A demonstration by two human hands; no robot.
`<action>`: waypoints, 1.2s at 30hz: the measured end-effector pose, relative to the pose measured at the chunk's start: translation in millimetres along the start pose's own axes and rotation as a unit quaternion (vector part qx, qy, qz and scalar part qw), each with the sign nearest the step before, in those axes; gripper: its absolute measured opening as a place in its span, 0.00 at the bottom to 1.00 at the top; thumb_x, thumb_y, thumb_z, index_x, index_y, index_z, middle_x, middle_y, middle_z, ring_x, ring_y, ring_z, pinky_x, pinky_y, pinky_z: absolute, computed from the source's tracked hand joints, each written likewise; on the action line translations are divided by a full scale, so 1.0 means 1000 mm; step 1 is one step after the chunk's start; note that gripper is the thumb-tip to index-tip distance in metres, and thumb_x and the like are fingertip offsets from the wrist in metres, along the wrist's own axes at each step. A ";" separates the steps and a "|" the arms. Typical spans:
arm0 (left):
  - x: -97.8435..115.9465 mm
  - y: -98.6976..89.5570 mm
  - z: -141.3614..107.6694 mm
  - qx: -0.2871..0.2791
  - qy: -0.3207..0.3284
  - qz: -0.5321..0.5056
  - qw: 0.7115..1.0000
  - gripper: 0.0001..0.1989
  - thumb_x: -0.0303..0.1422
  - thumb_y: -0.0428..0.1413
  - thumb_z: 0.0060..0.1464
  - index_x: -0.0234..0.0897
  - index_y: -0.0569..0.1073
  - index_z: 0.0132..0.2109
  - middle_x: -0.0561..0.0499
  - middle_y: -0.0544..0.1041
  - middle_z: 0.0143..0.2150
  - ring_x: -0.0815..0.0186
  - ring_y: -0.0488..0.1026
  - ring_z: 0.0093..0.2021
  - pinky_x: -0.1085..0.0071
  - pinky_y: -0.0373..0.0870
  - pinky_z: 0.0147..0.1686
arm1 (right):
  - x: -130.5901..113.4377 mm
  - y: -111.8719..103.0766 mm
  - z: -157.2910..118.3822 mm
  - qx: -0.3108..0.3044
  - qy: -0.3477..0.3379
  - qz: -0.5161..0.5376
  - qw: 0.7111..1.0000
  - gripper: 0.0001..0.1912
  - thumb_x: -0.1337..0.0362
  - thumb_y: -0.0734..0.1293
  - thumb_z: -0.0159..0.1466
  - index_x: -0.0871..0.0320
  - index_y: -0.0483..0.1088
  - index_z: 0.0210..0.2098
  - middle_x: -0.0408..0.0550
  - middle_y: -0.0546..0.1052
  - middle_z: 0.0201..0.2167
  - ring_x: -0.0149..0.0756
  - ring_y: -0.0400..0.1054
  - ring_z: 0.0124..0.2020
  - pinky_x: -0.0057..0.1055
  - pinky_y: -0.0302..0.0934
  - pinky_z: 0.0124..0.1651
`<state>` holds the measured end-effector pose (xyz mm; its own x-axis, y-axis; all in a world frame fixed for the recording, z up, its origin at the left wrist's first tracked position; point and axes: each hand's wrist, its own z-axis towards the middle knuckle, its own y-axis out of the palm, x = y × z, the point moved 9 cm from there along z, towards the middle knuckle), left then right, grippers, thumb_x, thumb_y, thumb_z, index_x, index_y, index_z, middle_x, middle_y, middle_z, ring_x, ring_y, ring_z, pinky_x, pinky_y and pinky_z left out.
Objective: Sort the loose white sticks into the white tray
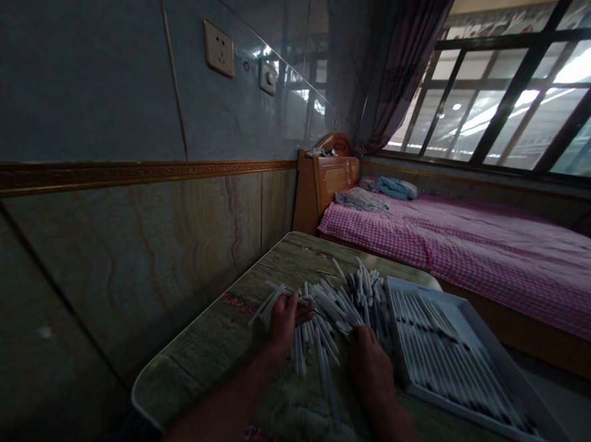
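Our hands: L hand [286, 321] curled, w/ a few white sticks [266, 304] gripped in fingers; R hand [369, 363] down at pile's edge, grip can't tell. Loose stick pile [343, 301] lies between them on patterned table [194, 367], white tray [448, 352] of lined-up sticks just right, pink check bed [477, 250] beyond.

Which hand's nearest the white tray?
The right hand, at the edge of the white tray; the left hand is farther off, across the loose white sticks.
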<state>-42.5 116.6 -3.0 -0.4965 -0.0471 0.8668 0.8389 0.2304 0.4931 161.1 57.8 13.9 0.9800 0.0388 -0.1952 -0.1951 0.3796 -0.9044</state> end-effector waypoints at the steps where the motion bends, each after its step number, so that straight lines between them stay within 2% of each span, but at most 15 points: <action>1: 0.001 0.001 0.000 -0.007 0.003 0.014 1.000 0.18 0.45 0.61 0.49 0.36 0.67 0.32 0.46 0.81 0.30 0.61 0.80 0.28 0.69 0.77 0.26 | 0.000 -0.001 0.000 0.007 -0.002 0.000 1.000 0.07 0.70 0.58 0.67 0.55 0.64 0.33 0.44 0.74 0.31 0.33 0.68 0.27 0.28 0.45 0.25; 5: 0.001 0.005 -0.002 -0.026 0.016 0.059 0.998 0.18 0.46 0.61 0.48 0.36 0.68 0.34 0.48 0.80 0.30 0.62 0.79 0.26 0.69 0.76 0.23 | 0.002 -0.007 -0.001 0.049 -0.014 0.012 0.999 0.07 0.70 0.58 0.66 0.54 0.63 0.33 0.43 0.73 0.30 0.33 0.67 0.25 0.28 0.46 0.25; 8: -0.001 0.007 -0.003 -0.036 0.010 0.051 0.998 0.18 0.46 0.60 0.49 0.36 0.68 0.35 0.48 0.80 0.31 0.62 0.79 0.26 0.69 0.76 0.24 | 0.001 -0.014 -0.002 0.077 -0.037 0.036 0.996 0.07 0.70 0.57 0.65 0.54 0.63 0.33 0.43 0.72 0.30 0.32 0.66 0.24 0.28 0.47 0.24; 15: 0.001 0.007 -0.005 -0.039 0.009 0.039 0.998 0.20 0.49 0.60 0.47 0.36 0.68 0.33 0.47 0.81 0.31 0.63 0.79 0.27 0.70 0.75 0.25 | -0.007 -0.020 -0.003 0.098 -0.093 0.104 0.985 0.08 0.70 0.57 0.65 0.53 0.63 0.32 0.44 0.71 0.29 0.32 0.65 0.23 0.27 0.49 0.24; 19: -0.006 0.025 -0.018 -0.105 -0.025 0.067 0.992 0.22 0.50 0.62 0.44 0.35 0.70 0.33 0.47 0.80 0.31 0.64 0.77 0.28 0.70 0.74 0.26 | -0.012 -0.021 -0.004 0.095 -0.089 0.223 0.966 0.07 0.65 0.57 0.65 0.54 0.65 0.31 0.44 0.72 0.29 0.32 0.67 0.26 0.26 0.54 0.27; 23: -0.020 0.042 -0.033 -0.175 -0.071 0.061 0.980 0.22 0.49 0.65 0.41 0.33 0.74 0.34 0.50 0.77 0.29 0.66 0.75 0.29 0.73 0.71 0.26 | -0.015 -0.018 -0.004 0.059 -0.031 0.358 0.931 0.08 0.60 0.61 0.62 0.55 0.66 0.29 0.42 0.72 0.25 0.32 0.66 0.26 0.26 0.58 0.30; 27: -0.032 0.045 -0.038 -0.207 -0.121 0.036 0.970 0.23 0.48 0.66 0.40 0.33 0.75 0.35 0.53 0.75 0.24 0.70 0.72 0.23 0.76 0.67 0.23 | -0.009 -0.014 0.000 0.048 0.070 0.413 0.907 0.12 0.55 0.67 0.56 0.55 0.64 0.25 0.37 0.67 0.19 0.31 0.61 0.22 0.26 0.54 0.26; 30: -0.037 0.044 -0.038 -0.207 -0.164 0.004 0.964 0.20 0.44 0.67 0.41 0.33 0.75 0.35 0.52 0.76 0.25 0.69 0.75 0.25 0.76 0.67 0.23 | -0.006 -0.009 0.004 0.033 0.104 0.442 0.890 0.16 0.51 0.63 0.58 0.54 0.62 0.22 0.37 0.65 0.18 0.31 0.59 0.21 0.26 0.53 0.24; 32: -0.034 0.041 -0.034 -0.177 -0.170 -0.037 0.969 0.17 0.40 0.67 0.43 0.34 0.74 0.35 0.52 0.77 0.26 0.68 0.77 0.27 0.77 0.69 0.24 | -0.005 -0.008 0.006 0.028 0.084 0.434 0.897 0.17 0.51 0.58 0.63 0.55 0.65 0.24 0.40 0.68 0.20 0.33 0.61 0.23 0.27 0.56 0.26; 36: -0.029 0.032 -0.023 -0.114 -0.156 -0.090 0.977 0.11 0.33 0.66 0.46 0.34 0.73 0.33 0.53 0.78 0.26 0.70 0.77 0.27 0.79 0.71 0.25 | -0.014 -0.007 0.007 0.003 -0.020 0.284 0.959 0.14 0.61 0.57 0.65 0.55 0.74 0.39 0.47 0.75 0.36 0.34 0.69 0.32 0.27 0.59 0.34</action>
<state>3.7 103.0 -10.1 -0.6542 0.2396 0.7174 0.7422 0.0210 0.6698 149.2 61.4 25.6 0.7160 0.2760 -0.6412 -0.6981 0.2921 -0.6538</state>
